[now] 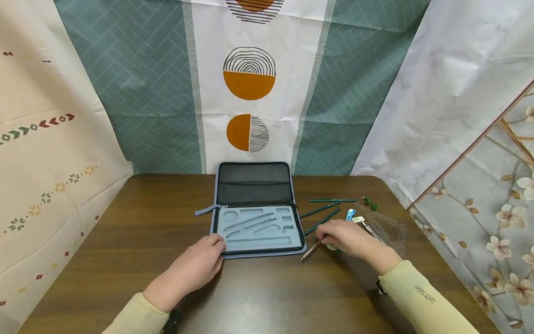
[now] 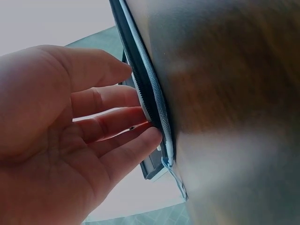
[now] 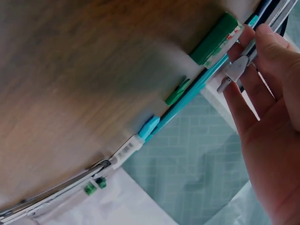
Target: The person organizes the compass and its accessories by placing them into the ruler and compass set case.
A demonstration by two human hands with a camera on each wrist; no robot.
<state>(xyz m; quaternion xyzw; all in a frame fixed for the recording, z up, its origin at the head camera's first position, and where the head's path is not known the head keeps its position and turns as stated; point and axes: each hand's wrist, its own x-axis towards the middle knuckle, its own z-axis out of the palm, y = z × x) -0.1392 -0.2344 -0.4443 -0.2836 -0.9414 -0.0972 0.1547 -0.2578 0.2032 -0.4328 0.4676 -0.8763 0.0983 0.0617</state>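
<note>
One open zip case (image 1: 254, 218) is steadied at its near-left corner by the straight fingers (image 2: 117, 70) of the left hand (image 1: 196, 266). Right of the case, three green pencils (image 1: 321, 211) lie on the tabletop (image 1: 125, 241), and one metal compass (image 1: 313, 248) is pinched by the right hand (image 1: 348, 239).

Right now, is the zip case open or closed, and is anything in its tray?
Open. The zip case lies flat, lid folded back. Its grey foam tray shows only empty cut-outs; the pencils lie outside on the table.
</note>
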